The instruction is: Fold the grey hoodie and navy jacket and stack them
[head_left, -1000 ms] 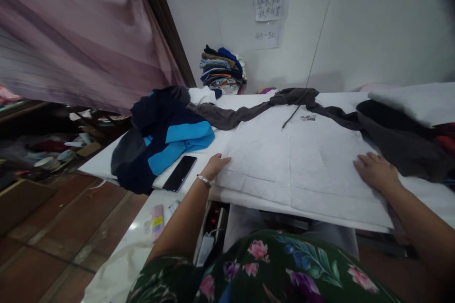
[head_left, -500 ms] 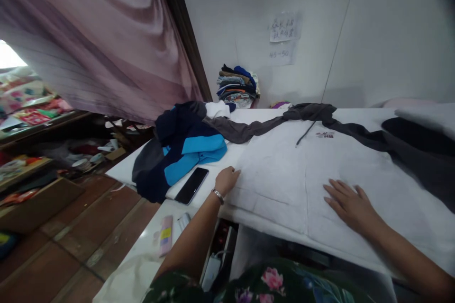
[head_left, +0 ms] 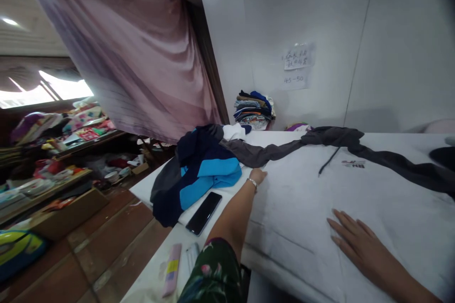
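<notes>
A white hoodie (head_left: 295,208) lies spread over the table, with dark grey sleeves, a dark drawstring and a small print on the chest. My left hand (head_left: 258,176), a bracelet at its wrist, is closed on the hoodie's left edge; its fingertips are partly hidden. Flat on the front of the hoodie, below the print, rests my right hand (head_left: 357,241) with its fingers apart. Beside my left forearm are a black phone (head_left: 204,213) and a heap of navy, bright blue and grey clothing (head_left: 199,170).
A stack of folded clothes (head_left: 254,110) stands against the wall at the back. On the near left corner lie a pink packet (head_left: 172,270) and a silvery item (head_left: 192,254). A pink curtain (head_left: 152,57) hangs at the left, above cluttered shelves (head_left: 64,175).
My left hand has moved farther up the hoodie's left edge, away from me. The right hand stays flat on the front, slightly shifted. The view has tilted upward and turned left.
</notes>
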The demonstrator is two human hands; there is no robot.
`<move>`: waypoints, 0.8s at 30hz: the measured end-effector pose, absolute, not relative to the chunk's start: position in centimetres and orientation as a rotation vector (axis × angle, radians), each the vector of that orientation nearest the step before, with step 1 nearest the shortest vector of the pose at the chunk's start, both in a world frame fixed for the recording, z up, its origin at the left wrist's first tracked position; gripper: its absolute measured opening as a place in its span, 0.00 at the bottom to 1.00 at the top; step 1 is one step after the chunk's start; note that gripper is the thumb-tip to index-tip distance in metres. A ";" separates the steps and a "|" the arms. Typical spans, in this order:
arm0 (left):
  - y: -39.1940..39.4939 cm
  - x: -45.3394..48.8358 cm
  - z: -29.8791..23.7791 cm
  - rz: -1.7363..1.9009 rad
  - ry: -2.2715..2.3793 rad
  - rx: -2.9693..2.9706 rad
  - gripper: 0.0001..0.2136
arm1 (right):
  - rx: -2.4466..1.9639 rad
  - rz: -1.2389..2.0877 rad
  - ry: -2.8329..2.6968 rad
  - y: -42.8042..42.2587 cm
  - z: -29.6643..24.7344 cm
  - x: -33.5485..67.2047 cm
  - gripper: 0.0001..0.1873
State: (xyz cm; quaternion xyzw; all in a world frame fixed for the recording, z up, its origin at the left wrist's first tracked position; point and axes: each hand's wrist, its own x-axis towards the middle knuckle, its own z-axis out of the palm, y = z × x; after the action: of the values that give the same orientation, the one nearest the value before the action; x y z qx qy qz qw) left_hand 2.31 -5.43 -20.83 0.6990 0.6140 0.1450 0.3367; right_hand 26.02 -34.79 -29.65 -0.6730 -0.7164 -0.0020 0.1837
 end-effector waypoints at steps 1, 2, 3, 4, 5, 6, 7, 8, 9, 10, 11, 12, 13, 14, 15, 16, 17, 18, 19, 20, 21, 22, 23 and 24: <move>-5.2 2.3 -21.0 0.369 1.630 1.848 0.15 | -1.886 -0.008 -2.020 -34.8 -29.8 26.1 0.28; -5.1 2.2 -21.2 0.371 1.662 1.841 0.15 | -1.877 -0.008 -2.023 -34.9 -29.9 26.2 0.28; -5.0 2.1 -21.4 0.378 1.688 1.825 0.16 | -1.873 -0.007 -2.025 -34.9 -30.0 26.3 0.28; -4.8 2.0 -21.6 0.380 1.703 1.813 0.16 | -1.874 -0.003 -2.027 -34.9 -30.0 26.3 0.28; -4.6 2.0 -21.7 0.380 1.708 1.797 0.16 | -1.882 0.004 -2.029 -34.9 -29.9 26.3 0.28; -4.3 2.1 -21.8 0.380 1.703 1.774 0.16 | -1.894 0.014 -2.031 -34.9 -29.8 26.2 0.28; -3.9 2.3 -21.9 0.380 1.688 1.745 0.16 | -1.909 0.027 -2.033 -35.0 -29.7 26.1 0.28; -3.4 2.5 -22.0 0.382 1.666 1.710 0.16 | -1.922 0.040 -2.033 -35.0 -29.5 26.0 0.28; -2.9 2.9 -22.0 0.388 1.638 1.670 0.16 | -1.932 0.054 -2.032 -35.0 -29.3 25.9 0.28; -2.4 3.3 -22.0 0.397 1.607 1.626 0.16 | -1.938 0.066 -2.029 -35.1 -29.1 25.8 0.28; -1.8 3.7 -22.0 0.409 1.573 1.580 0.16 | -1.940 0.076 -2.023 -35.1 -28.9 25.8 0.27; -1.2 4.1 -22.1 0.423 1.538 1.534 0.16 | -1.940 0.086 -2.016 -35.2 -28.7 25.7 0.28; -0.6 4.6 -22.1 0.440 1.502 1.489 0.16 | -1.939 0.096 -2.009 -35.2 -28.5 25.6 0.28; 0.0 5.1 -22.2 0.459 1.468 1.447 0.17 | -1.938 0.105 -2.002 -35.2 -28.3 25.6 0.27; 0.6 5.5 -22.2 0.481 1.436 1.408 0.18 | -1.937 0.113 -1.995 -35.2 -28.2 25.5 0.27; 1.2 6.0 -22.3 0.508 1.410 1.373 0.19 | -1.937 0.121 -1.988 -35.2 -28.0 25.5 0.27; 1.7 6.5 -22.3 0.542 1.391 1.342 0.20 | -1.936 0.127 -1.981 -35.2 -27.8 25.4 0.27; 2.2 7.0 -22.4 0.579 1.379 1.313 0.21 | -1.937 0.133 -1.974 -35.2 -27.7 25.3 0.26; 2.7 7.6 -22.5 0.621 1.374 1.287 0.21 | -1.939 0.138 -1.968 -35.2 -27.5 25.3 0.26; 3.1 8.1 -22.6 0.667 1.376 1.263 0.21 | -1.943 0.146 -1.964 -35.2 -27.4 25.2 0.26; 3.6 8.6 -22.7 0.716 1.382 1.240 0.21 | -1.947 0.157 -1.961 -35.3 -27.2 25.2 0.26; 4.0 9.1 -22.8 0.764 1.393 1.219 0.20 | -1.953 0.167 -1.960 -35.3 -27.1 25.1 0.26; 4.4 9.6 -22.8 0.817 1.405 1.203 0.19 | -1.958 0.175 -1.959 -35.3 -27.0 25.1 0.26; 4.9 10.0 -22.7 0.881 1.415 1.195 0.18 | -1.965 0.181 -1.960 -35.3 -26.9 25.0 0.26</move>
State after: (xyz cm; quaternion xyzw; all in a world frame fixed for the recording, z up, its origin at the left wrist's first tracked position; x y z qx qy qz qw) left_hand 9.97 4.93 -22.67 0.4981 0.5899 0.3674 0.5186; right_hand 25.03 -35.31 -26.86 -0.6951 -0.6933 0.0642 0.1791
